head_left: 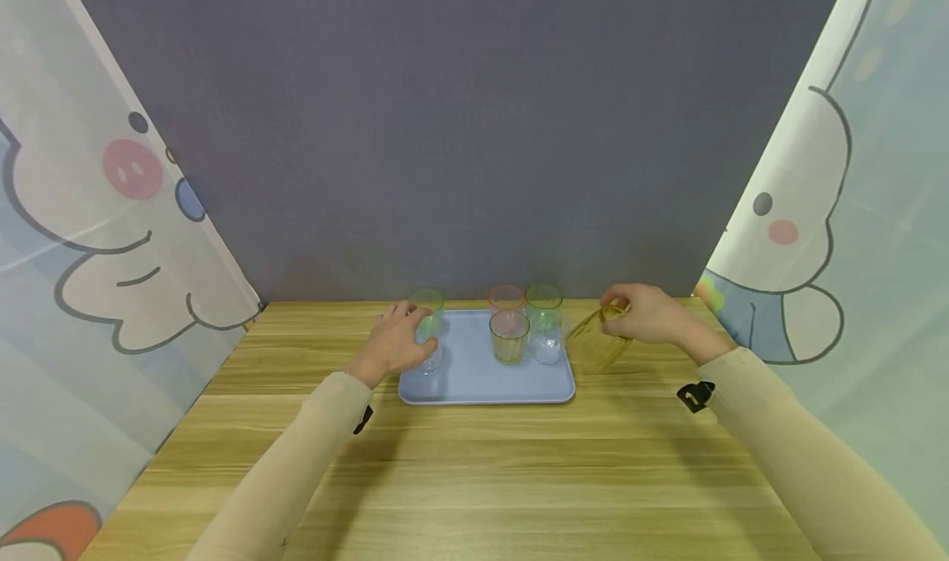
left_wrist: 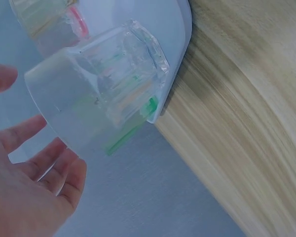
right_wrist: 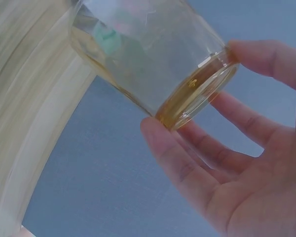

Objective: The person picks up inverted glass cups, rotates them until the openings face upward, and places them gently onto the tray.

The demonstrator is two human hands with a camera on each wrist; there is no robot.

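My right hand [head_left: 647, 314] pinches an amber drinking glass [head_left: 596, 343] by its thick base, off the tray's right side. In the right wrist view, thumb and fingers grip that base while the glass [right_wrist: 148, 54] tilts mouth-down, away from the palm. At the tray's left end, my left hand [head_left: 395, 343] hovers by a clear glass [head_left: 430, 362]. Its thumb and fingers are spread near the rim of the clear glass [left_wrist: 64, 94], apparently without gripping it. Behind that one stands a green-tinted glass [head_left: 426, 300], partly hidden by the hand.
A pale blue tray [head_left: 482, 388] lies on the wooden table [head_left: 519, 479]. On its right half stand a yellowish glass [head_left: 509, 343], a pink glass [head_left: 507, 296], a green glass [head_left: 544, 296] and another clear glass [head_left: 548, 345]. A grey panel [head_left: 460, 133] rises behind.
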